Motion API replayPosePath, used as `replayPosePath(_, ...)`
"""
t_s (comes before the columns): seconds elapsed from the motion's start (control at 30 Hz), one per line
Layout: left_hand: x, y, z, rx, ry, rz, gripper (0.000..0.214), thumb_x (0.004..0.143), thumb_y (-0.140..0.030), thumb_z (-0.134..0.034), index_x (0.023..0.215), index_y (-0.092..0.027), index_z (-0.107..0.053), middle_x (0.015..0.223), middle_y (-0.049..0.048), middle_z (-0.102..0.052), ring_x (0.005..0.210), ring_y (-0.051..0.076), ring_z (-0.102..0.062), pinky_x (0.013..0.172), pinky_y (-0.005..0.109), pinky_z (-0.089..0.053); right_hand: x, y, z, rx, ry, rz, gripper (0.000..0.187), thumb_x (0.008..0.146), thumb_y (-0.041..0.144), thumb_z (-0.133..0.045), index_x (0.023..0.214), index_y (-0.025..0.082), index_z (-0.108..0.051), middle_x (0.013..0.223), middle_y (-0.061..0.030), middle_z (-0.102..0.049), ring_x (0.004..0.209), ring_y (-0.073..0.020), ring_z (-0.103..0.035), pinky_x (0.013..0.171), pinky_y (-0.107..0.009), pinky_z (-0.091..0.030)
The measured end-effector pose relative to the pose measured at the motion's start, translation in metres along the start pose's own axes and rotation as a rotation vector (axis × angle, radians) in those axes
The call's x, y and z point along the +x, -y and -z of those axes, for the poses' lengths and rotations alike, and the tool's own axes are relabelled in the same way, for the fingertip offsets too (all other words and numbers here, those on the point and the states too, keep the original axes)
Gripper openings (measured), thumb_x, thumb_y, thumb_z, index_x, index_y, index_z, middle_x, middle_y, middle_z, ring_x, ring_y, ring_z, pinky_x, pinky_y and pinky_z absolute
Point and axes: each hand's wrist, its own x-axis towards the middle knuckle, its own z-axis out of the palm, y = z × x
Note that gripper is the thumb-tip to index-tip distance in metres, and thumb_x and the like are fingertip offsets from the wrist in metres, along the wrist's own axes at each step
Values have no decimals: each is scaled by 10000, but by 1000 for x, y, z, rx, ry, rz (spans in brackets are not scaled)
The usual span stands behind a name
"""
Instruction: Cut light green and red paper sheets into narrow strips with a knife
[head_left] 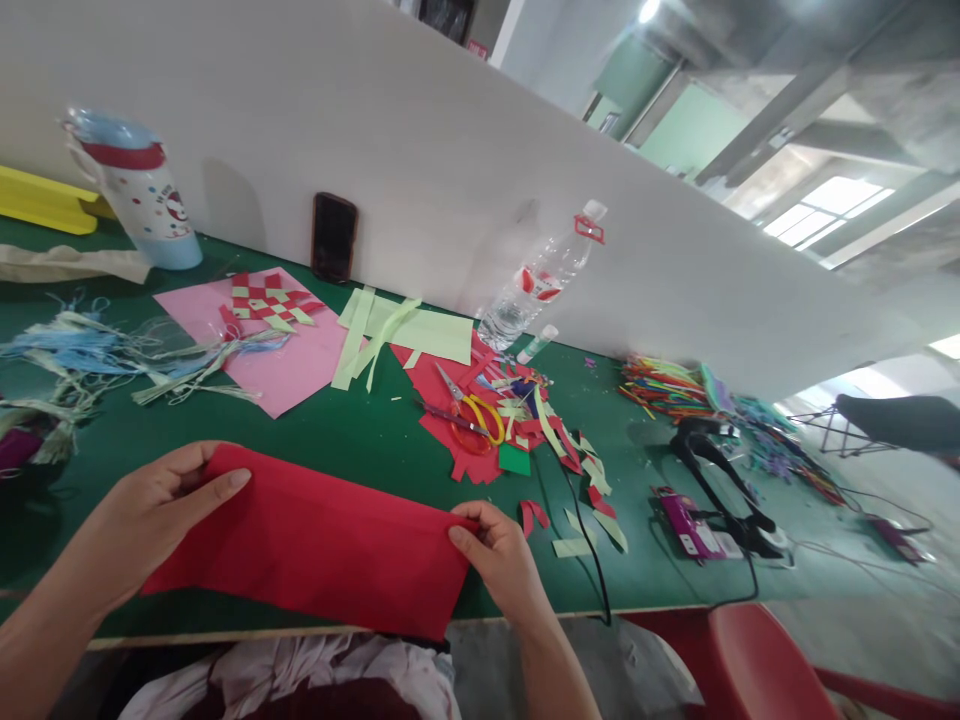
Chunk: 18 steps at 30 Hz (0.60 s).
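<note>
Left hand [169, 505], right hand [499, 550] both pinch far edge of red paper [322, 545]. Prob squaring-up step; next move likely wants edges level. Yellow-handled scissors [466, 400] untouched, ~1 o'clock from paper.

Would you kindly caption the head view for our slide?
Left hand and right hand hold red paper at a green table, scissors beyond.

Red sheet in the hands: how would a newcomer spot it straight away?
Find the green table and go to its near edge. There the left hand and right hand hold the red sheet near its upper corners. Unlike the red scraps farther back, it is one wide piece, held in both hands.
</note>
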Motion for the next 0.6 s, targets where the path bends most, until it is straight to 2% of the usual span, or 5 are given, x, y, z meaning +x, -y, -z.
replayPosePath(0.13, 11, -1, 13, -44, 47, 45, 837, 550, -790, -892, 1158, -260, -670, 1001, 57, -855, 889, 288, -823, 755, 351, -693, 1, -1, -2, 1, -1, 6, 496, 723, 650, -871, 908, 204, -759, 737, -2, -666, 642, -156, -545, 608, -261, -410)
replayPosePath(0.33, 13, 2, 22, -17, 35, 53, 883, 572, -757, -910, 1261, -269, -650, 983, 33, -857, 832, 251, -820, 690, 300, -675, 2, -5, -5, -10, -4, 29, 503, 734, 661, -865, 894, 196, -758, 727, -1, -653, 622, -145, -533, 584, -249, -396)
replayPosePath(0.5, 12, 1, 22, -13, 5, -13, 869, 568, -800, -877, 1202, -254, -645, 991, 60, -860, 854, 281, -826, 737, 349, -692, 2, -5, -6, -35, -53, 80, 525, 764, 704, -830, 901, 204, -752, 709, 0, -636, 610, -155, -524, 568, -261, -407)
replayPosePath(0.6, 11, 1, 24, 44, -68, -100, 780, 603, -813, -838, 1122, -260, -660, 959, 41, -853, 829, 264, -815, 709, 332, -686, 0, 9, -4, -85, -121, 197, 392, 848, 600, -802, 919, 217, -753, 791, -26, -690, 680, -181, -590, 620, -279, -475)
